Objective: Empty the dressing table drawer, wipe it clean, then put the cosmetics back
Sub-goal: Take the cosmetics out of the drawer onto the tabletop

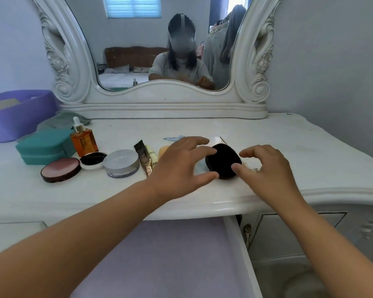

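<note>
A black round compact [223,162] lies on the white dressing table top [289,143] near its front edge. My left hand [181,164] reaches over from the left with fingers spread; its index tip and thumb touch the compact's left rim. My right hand [265,168] is on the other side, thumb against the compact's right rim, fingers loosely curved above the table. Below the table edge the drawer [237,244] stands pulled out, and only its lilac liner [170,254] shows inside.
Left of my hands stand an amber dropper bottle [83,140], a pink-lidded compact [60,169], a black cushion case [93,160], a clear powder jar [121,162], tubes [143,158], an orange sponge [163,150], a teal box [43,149] and a purple box [15,117]. A mirror [159,61] backs the table.
</note>
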{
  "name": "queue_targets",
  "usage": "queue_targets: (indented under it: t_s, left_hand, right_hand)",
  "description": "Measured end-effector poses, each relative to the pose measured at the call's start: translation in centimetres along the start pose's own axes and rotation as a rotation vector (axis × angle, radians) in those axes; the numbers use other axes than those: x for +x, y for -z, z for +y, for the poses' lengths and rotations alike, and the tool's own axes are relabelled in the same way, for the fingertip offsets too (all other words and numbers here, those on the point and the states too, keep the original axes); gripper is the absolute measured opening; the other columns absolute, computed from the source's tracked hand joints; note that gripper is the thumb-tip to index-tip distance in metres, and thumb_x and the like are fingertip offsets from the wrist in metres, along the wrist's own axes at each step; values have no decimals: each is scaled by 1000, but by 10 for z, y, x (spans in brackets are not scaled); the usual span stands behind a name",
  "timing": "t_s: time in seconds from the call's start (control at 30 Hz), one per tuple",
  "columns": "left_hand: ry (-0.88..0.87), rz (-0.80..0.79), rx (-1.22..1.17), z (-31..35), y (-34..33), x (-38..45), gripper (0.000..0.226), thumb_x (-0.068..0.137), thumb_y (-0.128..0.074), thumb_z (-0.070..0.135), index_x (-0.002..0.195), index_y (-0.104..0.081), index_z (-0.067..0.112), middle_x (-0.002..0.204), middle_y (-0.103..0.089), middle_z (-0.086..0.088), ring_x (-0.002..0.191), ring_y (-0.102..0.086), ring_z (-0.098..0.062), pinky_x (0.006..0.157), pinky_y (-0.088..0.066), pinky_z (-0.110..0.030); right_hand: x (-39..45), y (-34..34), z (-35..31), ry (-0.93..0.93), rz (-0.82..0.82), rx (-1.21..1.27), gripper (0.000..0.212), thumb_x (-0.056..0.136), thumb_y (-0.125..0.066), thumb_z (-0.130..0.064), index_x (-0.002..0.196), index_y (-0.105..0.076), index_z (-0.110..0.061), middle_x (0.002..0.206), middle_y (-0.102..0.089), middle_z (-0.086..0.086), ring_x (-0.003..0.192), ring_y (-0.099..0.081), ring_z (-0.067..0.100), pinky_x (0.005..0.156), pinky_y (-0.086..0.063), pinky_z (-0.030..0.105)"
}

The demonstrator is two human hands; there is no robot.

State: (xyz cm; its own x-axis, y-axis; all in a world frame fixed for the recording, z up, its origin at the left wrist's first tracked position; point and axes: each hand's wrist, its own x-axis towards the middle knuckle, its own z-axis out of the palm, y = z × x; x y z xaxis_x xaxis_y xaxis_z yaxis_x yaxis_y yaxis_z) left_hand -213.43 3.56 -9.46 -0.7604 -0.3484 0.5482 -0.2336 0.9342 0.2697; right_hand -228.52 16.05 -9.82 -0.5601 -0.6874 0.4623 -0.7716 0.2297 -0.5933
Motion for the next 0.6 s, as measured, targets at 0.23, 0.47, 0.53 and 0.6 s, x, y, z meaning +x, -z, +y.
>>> queue_targets:
  t_s: [0.23, 0.47, 0.53, 0.6]
  left_hand:
    - [101, -45, -1, -39, 61, -93, 42, 76, -56, 54, 111, -62, 31, 112, -59, 14, 102, -54, 1, 84, -48, -25]
    - [342, -268, 37, -76, 104, -183, 14, 74, -62, 46, 80, -65, 34, 85, -58, 17, 73, -57, -4, 65, -52, -27]
    - [350, -366, 101, -76, 105, -202, 21, 72, -54, 52, 72, -64, 33, 73, -56, 17, 67, -55, -2, 61, -49, -24]
    - [356, -543, 161, -78, 98, -219, 18, 77, -60, 45, 83, -69, 31, 79, -57, 17, 74, -56, -2, 65, -46, -22]
  right_hand:
    - [-53, -17, -65, 240, -248, 143, 25, 75, -71, -29, 99, -64, -24, 100, -56, -13, 99, -43, 1, 80, -28, -2]
    - [-104, -88, -101, 469, -653, 136, 28, 80, -64, -40, 104, -59, -27, 98, -48, -18, 97, -38, -3, 83, -27, 1]
    - [-115, -110, -106, 518, -748, 106, 30, 82, -62, -38, 109, -57, -24, 104, -50, -13, 102, -37, 2, 86, -30, 8]
    - [-123, -128, -110, 552, -836, 58, 34, 85, -60, -38, 114, -55, -21, 111, -52, -5, 106, -38, 8, 89, -33, 18]
